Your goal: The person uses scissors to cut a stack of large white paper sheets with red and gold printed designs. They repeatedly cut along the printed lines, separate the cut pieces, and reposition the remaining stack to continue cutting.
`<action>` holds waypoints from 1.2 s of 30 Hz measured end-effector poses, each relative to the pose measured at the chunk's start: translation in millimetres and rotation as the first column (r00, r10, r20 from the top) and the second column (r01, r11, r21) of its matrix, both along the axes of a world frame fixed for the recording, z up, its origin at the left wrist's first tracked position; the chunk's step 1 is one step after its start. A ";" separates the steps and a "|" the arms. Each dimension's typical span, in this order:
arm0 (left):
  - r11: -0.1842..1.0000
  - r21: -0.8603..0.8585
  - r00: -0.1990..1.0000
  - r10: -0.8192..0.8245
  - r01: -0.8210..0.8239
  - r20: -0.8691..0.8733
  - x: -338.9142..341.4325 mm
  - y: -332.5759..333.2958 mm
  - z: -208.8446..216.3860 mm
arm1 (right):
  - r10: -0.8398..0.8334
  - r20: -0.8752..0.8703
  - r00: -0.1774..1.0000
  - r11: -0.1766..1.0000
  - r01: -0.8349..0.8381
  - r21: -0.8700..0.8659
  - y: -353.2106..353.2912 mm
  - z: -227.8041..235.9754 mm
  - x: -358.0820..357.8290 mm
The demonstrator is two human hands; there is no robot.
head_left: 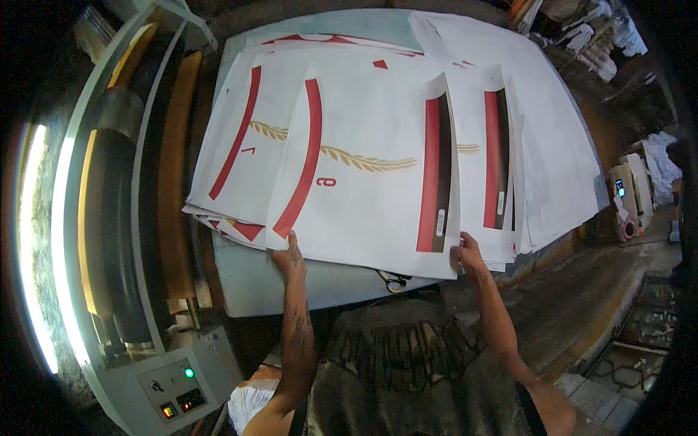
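A large white sheet (371, 211) lies on top of a pile of similar printed sheets (240, 167). It carries a curved red stripe, a golden leafy sprig and a straight red-and-dark band with a small white label-like patch. At its near left corner, by the end of the curved stripe, my left hand (291, 258) pinches the edge. My right hand (468, 254) is closed on the near right corner, just beyond the dark band. The sheet's right edge curls up at the far end. Both hands' fingertips are partly hidden.
The pile rests on a pale blue-grey table (291, 291). Plain white sheets (552, 138) cover its right side. A black looped object (394, 281) pokes out at the near edge. To the left stands a roller machine (109, 218) with a lit control panel (174, 389).
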State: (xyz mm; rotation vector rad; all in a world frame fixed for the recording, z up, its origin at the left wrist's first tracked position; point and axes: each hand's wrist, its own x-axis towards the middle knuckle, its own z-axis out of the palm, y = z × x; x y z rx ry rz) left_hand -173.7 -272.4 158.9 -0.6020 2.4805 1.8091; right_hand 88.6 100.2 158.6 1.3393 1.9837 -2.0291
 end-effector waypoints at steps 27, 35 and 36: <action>0.712 -0.362 0.623 -0.702 0.602 -0.344 210.0 399.2 120.0 | -0.212 -0.689 0.693 0.818 -0.260 -0.514 196.3 93.2 -8.6; 0.688 0.447 0.798 -0.338 0.572 -0.499 190.4 467.6 217.9 | 0.261 -0.197 0.945 0.177 -0.248 -0.952 105.7 63.1 92.1; 0.649 0.492 0.795 -0.322 0.580 -0.514 188.5 479.7 230.7 | 0.136 -0.295 0.946 0.089 -0.308 -0.947 102.0 67.8 90.5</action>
